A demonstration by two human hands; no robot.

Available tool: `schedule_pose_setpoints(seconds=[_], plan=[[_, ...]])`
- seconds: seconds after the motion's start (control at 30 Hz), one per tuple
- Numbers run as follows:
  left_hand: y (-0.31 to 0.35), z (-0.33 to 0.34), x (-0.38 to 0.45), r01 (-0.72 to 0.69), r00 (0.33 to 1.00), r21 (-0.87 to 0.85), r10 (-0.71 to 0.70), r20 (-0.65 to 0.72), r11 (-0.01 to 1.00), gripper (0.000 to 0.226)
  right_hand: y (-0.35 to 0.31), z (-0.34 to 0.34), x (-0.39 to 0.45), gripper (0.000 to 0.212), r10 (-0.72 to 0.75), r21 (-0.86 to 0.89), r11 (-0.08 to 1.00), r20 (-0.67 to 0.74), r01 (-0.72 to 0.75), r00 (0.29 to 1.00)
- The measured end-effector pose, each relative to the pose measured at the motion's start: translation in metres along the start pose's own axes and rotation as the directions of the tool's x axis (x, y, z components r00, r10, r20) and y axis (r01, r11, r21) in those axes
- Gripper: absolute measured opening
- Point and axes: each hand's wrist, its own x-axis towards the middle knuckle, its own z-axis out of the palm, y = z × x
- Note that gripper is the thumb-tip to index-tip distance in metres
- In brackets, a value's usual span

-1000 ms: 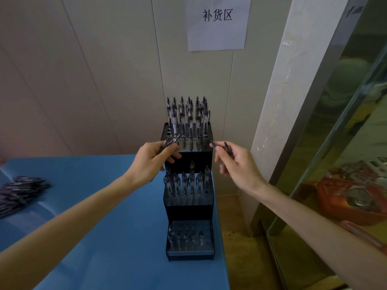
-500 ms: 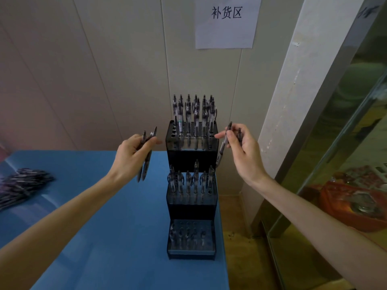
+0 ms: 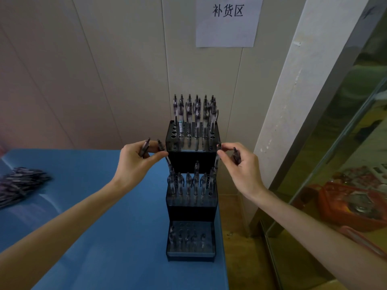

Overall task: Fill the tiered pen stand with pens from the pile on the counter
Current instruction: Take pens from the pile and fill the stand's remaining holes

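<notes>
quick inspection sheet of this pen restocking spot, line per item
surface: blue counter, stand at its right edge
job's things: tiered pen stand, top tier with empty front holes, middle tier partly filled, bottom tier unclear; pen pile far left
clutter: nothing seen
grippers: left hand holds pens at the stand's left side; right hand holds pens at its right side
cables: nothing seen
surroundings: paper sign on wall; glass panel on right

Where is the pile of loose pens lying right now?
In the head view, the pen pile lies at the far left edge of the blue counter, well left of the tiered stand.
</notes>
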Motion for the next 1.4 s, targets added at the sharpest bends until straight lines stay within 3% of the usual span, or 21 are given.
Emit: schedule_pose_setpoints(seconds=[0.17,0.43,0.63,0.83,0.93,1.1,1.17,1.27,1.33,1.4], plan=[[-0.005,0.005,-0.005,-0.027,1.000,0.016,0.027,0.011,0.999,0.016,-0.002,0.000,-0.005,0.017,0.017,0.034,0.999,-0.049,-0.015,0.999],[0.000,0.011,0.002,-0.174,0.978,0.186,0.147,0.147,0.967,0.024,0.002,0.001,-0.004,0.025,-0.031,-0.059,0.998,0.060,0.035,0.998],[0.001,0.009,0.017,-0.195,0.944,0.264,0.107,0.313,0.945,0.041,0.012,-0.001,-0.011,0.027,-0.032,-0.202,0.976,0.225,0.079,0.974],[0.005,0.013,0.030,-0.305,0.891,0.432,0.094,0.443,0.849,0.044,0.015,-0.009,-0.014,0.042,0.032,-0.310,0.950,0.246,0.047,0.969],[-0.002,0.017,0.033,-0.257,0.886,0.399,0.050,0.461,0.880,0.035,0.012,-0.011,-0.013,0.036,0.028,-0.328,0.942,0.281,0.068,0.959],[0.002,0.016,0.031,-0.138,0.879,0.373,-0.060,0.474,0.918,0.061,0.010,-0.014,-0.007,0.026,-0.012,-0.378,0.915,0.319,0.139,0.948],[0.007,0.011,0.025,-0.129,0.915,0.350,-0.025,0.403,0.928,0.055,0.006,-0.016,-0.006,0.024,-0.027,-0.331,0.937,0.260,0.115,0.965],[0.014,0.007,0.018,-0.128,0.966,0.303,0.049,0.254,0.944,0.053,-0.007,-0.021,-0.005,0.021,0.026,-0.101,0.995,0.147,-0.012,0.989],[0.021,0.006,0.015,-0.086,0.986,0.230,0.049,0.162,0.969,0.063,-0.013,-0.022,-0.001,0.026,0.092,0.019,0.995,0.113,-0.094,0.989],[0.030,0.005,0.014,-0.047,0.988,0.083,0.034,0.147,0.995,0.057,-0.021,-0.019,0.006,0.026,0.134,0.136,0.979,0.119,-0.150,0.984]])
